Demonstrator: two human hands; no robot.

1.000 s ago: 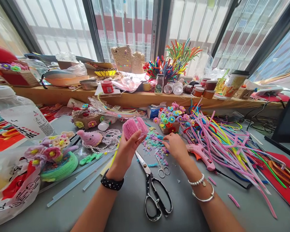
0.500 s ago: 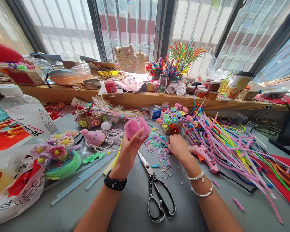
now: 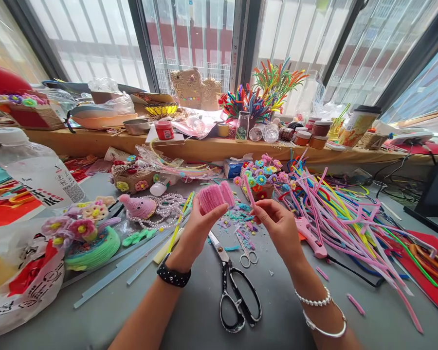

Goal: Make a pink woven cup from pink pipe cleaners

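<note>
My left hand (image 3: 196, 231) is closed round a pink fuzzy piece (image 3: 213, 197) built from rows of pipe cleaner, held up over the table. Between thumb and fingers, my right hand (image 3: 277, 226) pinches a short pink pipe cleaner (image 3: 248, 189) that points upward. The two pieces are apart. Below the hands lie large black-handled scissors (image 3: 226, 272) with their handles toward me, and small scissors (image 3: 247, 253) beside them. A pink glue gun (image 3: 316, 240) rests just right of my right hand. Colourful pipe cleaner scraps (image 3: 237, 216) are scattered behind the hands.
A heap of long pipe cleaners (image 3: 346, 223) spreads on the right. At left are a water bottle (image 3: 36, 167), a green flower craft (image 3: 93, 245) and clear glue sticks (image 3: 113, 274). A flower basket (image 3: 264, 189) stands behind my right hand. The cluttered ledge (image 3: 197, 146) runs along the windows.
My right hand has lifted off the scrap pile and now holds up a short pink pipe cleaner. My left hand has brought the pink piece slightly right and turned it.
</note>
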